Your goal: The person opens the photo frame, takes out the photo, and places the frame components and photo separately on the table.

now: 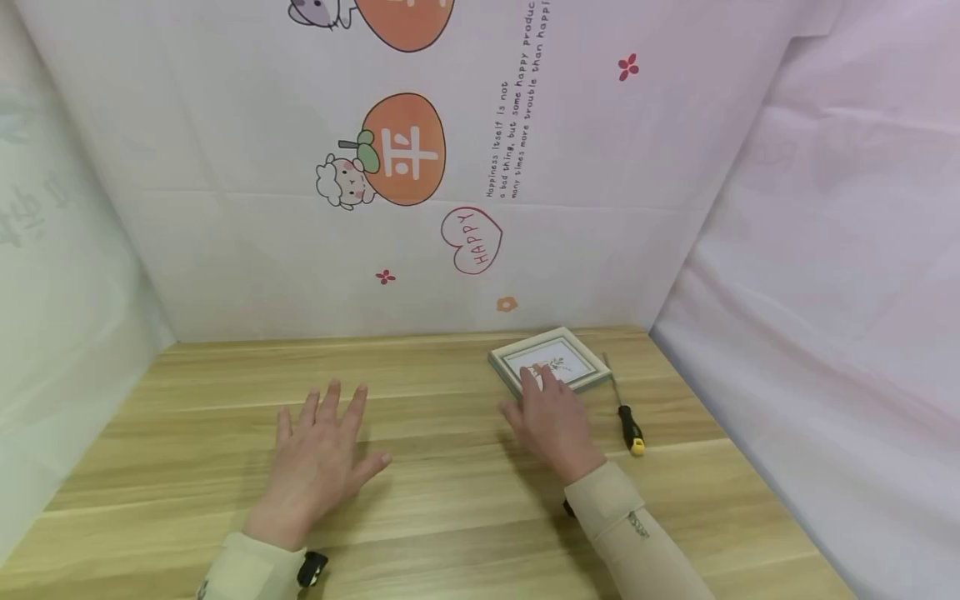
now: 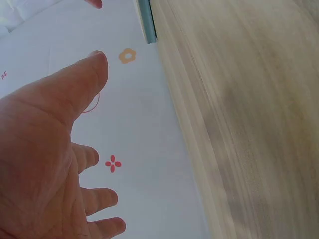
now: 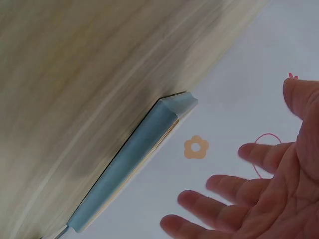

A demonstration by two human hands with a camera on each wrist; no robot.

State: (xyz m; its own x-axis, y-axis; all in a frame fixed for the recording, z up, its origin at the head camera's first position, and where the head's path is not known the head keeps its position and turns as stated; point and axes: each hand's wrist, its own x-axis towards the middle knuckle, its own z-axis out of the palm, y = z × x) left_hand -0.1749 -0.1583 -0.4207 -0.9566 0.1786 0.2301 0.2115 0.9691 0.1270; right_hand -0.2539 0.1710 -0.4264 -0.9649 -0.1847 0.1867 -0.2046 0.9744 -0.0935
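A picture frame (image 1: 592,377) with a pale border and a plant print lies flat at the back right of the table. My right hand (image 1: 555,425) hovers over its near edge, fingers spread and holding nothing. In the right wrist view the frame's blue-grey side (image 3: 129,164) shows below that hand (image 3: 259,194), apart from it. Over the table's left half, my left hand (image 1: 315,467) is spread wide with nothing in it. The left wrist view shows this hand (image 2: 45,144) with its thumb out and a corner of the frame (image 2: 146,22) beyond.
Right of the frame lies a screwdriver (image 1: 630,427) with a black and yellow handle, its shaft toward the back. A wood-grain table (image 1: 435,517) is enclosed by a printed white cloth (image 1: 247,208) behind and plain cloth (image 1: 847,275) at the right.
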